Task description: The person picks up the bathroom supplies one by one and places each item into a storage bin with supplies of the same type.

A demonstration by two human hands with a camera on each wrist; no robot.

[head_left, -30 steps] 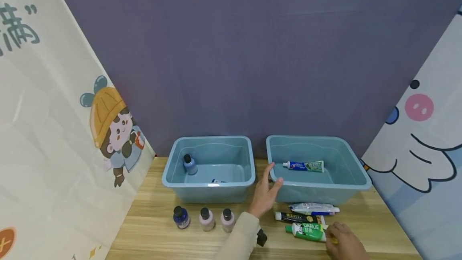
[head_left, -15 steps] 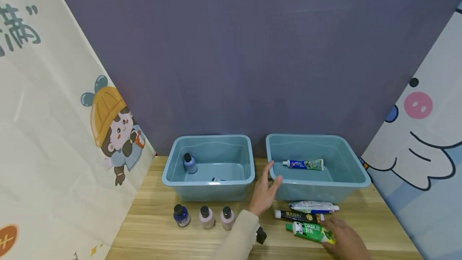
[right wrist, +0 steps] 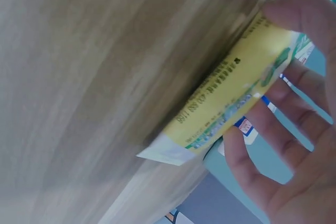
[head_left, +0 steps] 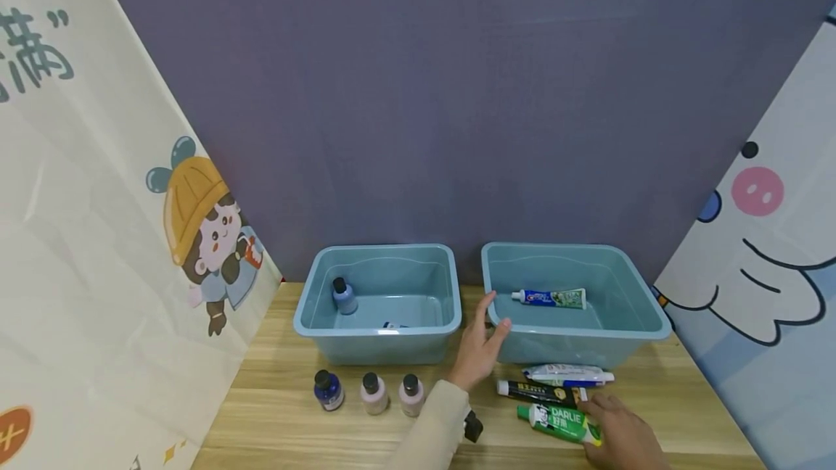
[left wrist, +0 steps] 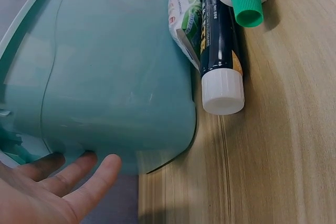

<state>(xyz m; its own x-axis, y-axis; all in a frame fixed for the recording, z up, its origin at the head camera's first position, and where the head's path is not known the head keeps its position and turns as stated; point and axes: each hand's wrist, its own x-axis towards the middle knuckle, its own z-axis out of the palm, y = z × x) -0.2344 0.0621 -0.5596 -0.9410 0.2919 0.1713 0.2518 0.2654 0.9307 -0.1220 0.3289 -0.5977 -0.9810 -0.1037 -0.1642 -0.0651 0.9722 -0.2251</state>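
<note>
My right hand (head_left: 623, 432) pinches the green-and-yellow Darlie toothpaste tube (head_left: 559, 421) near its tail end. In the right wrist view, the thumb lies on one side of the tube's yellow back (right wrist: 231, 87) and the fingers on the other. My left hand (head_left: 480, 350) touches the left end of the right-hand blue bin (head_left: 581, 347) with extended fingers. Its fingertips rest against the bin's wall (left wrist: 115, 77) in the left wrist view. Beyond the green tube lie a black toothpaste tube (head_left: 541, 392) and a white toothpaste tube (head_left: 568, 374). A blue-and-green toothpaste tube (head_left: 551, 299) is inside the right bin.
To the left stands a second blue bin (head_left: 392, 347) holding a blue bottle (head_left: 344, 296) and a partly hidden item. In front of it are a dark blue bottle (head_left: 329, 390) and two pink bottles, one (head_left: 374, 393) in the middle. Wooden tabletop (head_left: 261, 426) lies underneath.
My right hand has shifted slightly up and round the green tube's tail end, where the thumb and fingers now straddle it. The left hand stays at the bin.
</note>
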